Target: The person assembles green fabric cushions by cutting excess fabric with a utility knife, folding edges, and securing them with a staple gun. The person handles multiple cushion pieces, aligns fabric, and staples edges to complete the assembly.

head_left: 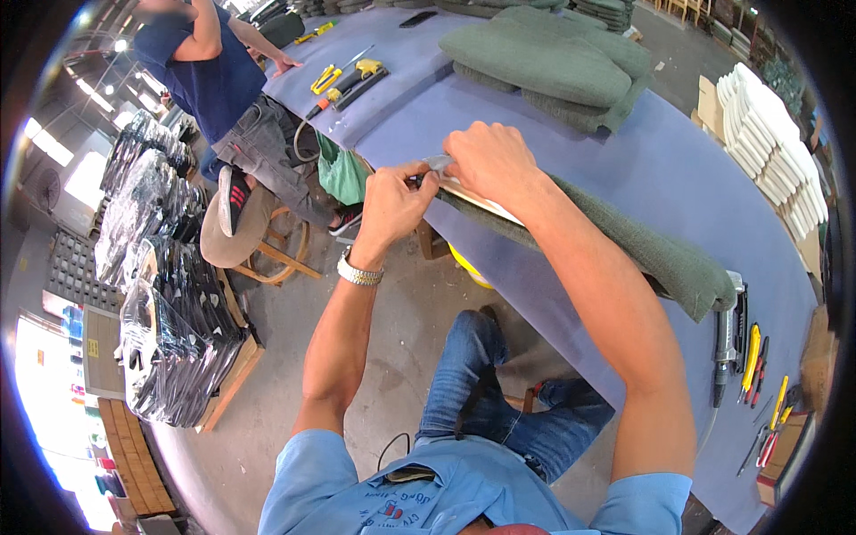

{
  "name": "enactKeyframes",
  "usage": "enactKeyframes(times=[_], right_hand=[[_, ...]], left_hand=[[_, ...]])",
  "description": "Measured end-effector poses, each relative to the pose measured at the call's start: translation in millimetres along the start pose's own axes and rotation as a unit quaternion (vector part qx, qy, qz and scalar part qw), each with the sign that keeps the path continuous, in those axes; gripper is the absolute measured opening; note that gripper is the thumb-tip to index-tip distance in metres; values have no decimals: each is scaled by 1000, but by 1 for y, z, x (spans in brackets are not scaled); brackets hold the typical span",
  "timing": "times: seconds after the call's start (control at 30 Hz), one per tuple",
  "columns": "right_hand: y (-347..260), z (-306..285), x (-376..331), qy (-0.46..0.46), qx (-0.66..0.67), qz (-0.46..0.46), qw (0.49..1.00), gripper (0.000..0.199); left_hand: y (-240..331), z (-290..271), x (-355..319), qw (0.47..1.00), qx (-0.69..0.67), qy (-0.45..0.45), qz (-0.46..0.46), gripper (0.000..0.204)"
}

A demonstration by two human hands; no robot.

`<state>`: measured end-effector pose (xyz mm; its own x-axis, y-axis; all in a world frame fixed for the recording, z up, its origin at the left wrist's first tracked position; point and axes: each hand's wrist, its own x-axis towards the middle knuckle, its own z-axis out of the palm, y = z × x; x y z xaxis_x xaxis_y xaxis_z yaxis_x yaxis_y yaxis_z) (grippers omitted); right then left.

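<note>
A long piece of dark green fabric (660,241) lies along the table's near edge, with a pale strip (486,201) showing on its near side. At its far left end, both of my hands meet. My left hand (399,201) is closed in a pinch on the fabric's edge; a watch is on that wrist. Curled over the same end, my right hand (492,160) is closed on the pale strip. A small whitish, shiny piece (439,163) shows between the hands; its kind is unclear. My right forearm covers part of the fabric.
The blue-covered table (553,169) holds a green fabric stack (553,67), a yellow staple gun (357,80), another pneumatic tool (727,339) and a yellow cutter (752,357). White curved panels (771,134) are stacked right. A person (214,80) stands at far left near wrapped stacks (174,339).
</note>
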<state>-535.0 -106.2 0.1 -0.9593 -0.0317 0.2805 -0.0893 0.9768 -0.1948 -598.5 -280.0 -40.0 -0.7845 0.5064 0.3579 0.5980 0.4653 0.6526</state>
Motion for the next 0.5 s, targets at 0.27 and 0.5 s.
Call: enactKeyframes(times=[0.27,0.5], right_hand=[[-9,14,-6,49,-14,-18,999,17],[-19,29,-13,12,-14,-16,1000,14]], left_hand=[[-6,-1,-10,1000,1,-13,-2,29],[-10,-11,-8,994,71,-87,-10,30]])
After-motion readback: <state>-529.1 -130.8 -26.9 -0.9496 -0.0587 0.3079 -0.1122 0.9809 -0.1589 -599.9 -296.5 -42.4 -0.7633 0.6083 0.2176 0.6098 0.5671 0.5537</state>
